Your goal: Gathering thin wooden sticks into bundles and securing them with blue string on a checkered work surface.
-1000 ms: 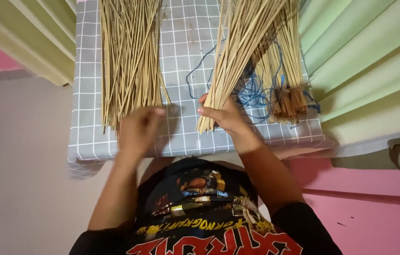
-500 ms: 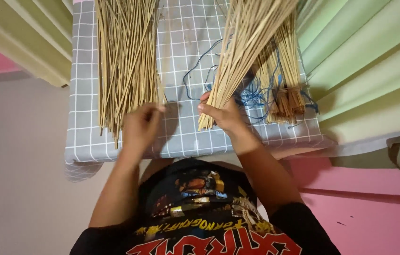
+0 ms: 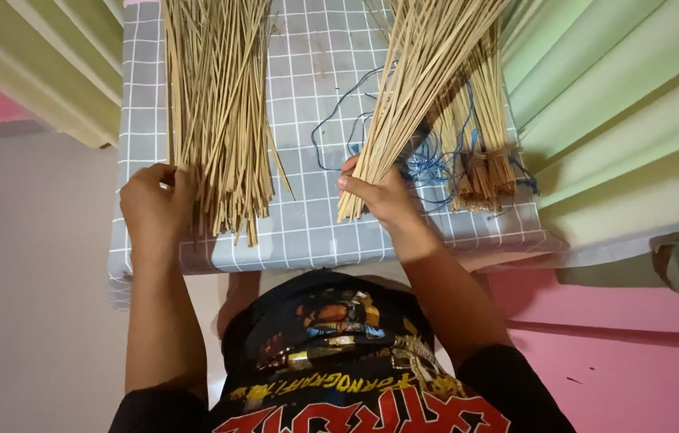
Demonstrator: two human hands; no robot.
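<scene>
A small table with a grey checked cloth (image 3: 307,232) sits in the middle of the frame, with pale green curtains (image 3: 620,104) at the upper right. A loose pile of thin sticks (image 3: 215,112) lies at the upper left. The left hand (image 3: 155,204) pinches sticks at the pile's lower edge. The right hand (image 3: 383,196) is closed around a slanted bunch of sticks (image 3: 419,88). Blue string (image 3: 427,164) lies tangled beside it, partly hidden. Tied stick bundles (image 3: 480,152) lie at the right.

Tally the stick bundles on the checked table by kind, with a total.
Loose pile of thin tan sticks at the left hand: 1
Tan stick bundle gripped by the right hand: 1
Tan stick bundles bound with blue thread: 1
Total: 3
</scene>
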